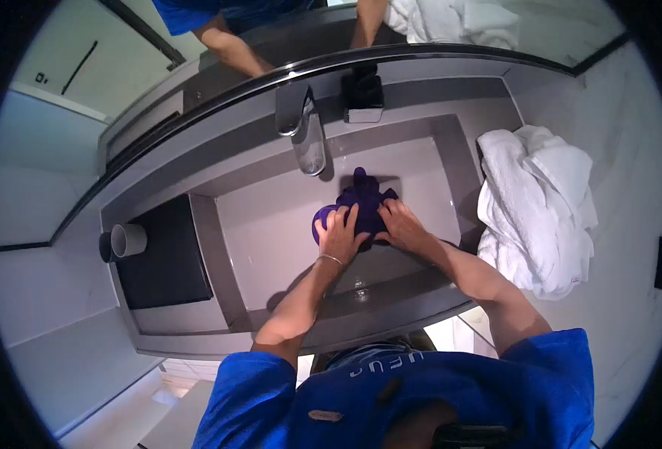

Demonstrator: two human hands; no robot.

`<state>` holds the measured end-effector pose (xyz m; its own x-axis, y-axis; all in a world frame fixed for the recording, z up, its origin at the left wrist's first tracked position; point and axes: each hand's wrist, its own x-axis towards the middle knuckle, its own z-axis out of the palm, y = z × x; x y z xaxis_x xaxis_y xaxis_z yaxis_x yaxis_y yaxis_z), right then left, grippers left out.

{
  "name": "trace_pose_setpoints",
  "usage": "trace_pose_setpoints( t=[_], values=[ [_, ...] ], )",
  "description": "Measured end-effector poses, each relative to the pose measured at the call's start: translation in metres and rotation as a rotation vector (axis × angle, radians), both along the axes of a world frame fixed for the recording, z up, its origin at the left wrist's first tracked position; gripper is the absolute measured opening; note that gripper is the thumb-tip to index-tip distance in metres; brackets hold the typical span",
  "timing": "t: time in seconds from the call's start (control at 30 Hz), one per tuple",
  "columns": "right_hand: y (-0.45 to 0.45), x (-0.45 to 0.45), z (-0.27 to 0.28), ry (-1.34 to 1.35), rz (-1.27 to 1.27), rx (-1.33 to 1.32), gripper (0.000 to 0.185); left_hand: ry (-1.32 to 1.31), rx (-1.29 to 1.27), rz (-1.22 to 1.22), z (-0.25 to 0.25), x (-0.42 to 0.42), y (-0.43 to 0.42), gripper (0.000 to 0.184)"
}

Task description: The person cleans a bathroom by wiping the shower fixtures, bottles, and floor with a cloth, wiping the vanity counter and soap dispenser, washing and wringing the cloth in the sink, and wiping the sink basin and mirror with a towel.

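Observation:
A dark purple cloth lies bunched up in the wide, light grey sink basin. My left hand presses onto its left side, fingers curled into the fabric. On the other side, my right hand grips the cloth's right edge, with the thumb turned inward. The two hands are close together, and part of the cloth is hidden under the fingers. Above and to the left of the cloth, the metal faucet reaches over the basin.
White towels are heaped at the right end of the counter. On the left, a white cup stands at the edge of a black mat. A small box with dark contents sits behind the basin, below the mirror.

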<state>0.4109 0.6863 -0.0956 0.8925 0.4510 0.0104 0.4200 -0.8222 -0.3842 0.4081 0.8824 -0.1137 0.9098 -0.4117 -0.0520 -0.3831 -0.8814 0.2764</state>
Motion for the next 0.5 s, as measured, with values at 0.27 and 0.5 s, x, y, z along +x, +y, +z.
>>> trace_pose_setpoints(
  t=[0.27,0.5],
  values=[
    [0.006,0.026,0.018,0.032,0.082,-0.144,0.042,0.103,-0.089,0.068,0.009,0.021,0.004,0.063],
    [0.041,-0.012,0.052,0.152,0.049,-0.126,0.065,0.701,-1.146,0.868,0.028,0.012,0.096,0.037]
  ],
)
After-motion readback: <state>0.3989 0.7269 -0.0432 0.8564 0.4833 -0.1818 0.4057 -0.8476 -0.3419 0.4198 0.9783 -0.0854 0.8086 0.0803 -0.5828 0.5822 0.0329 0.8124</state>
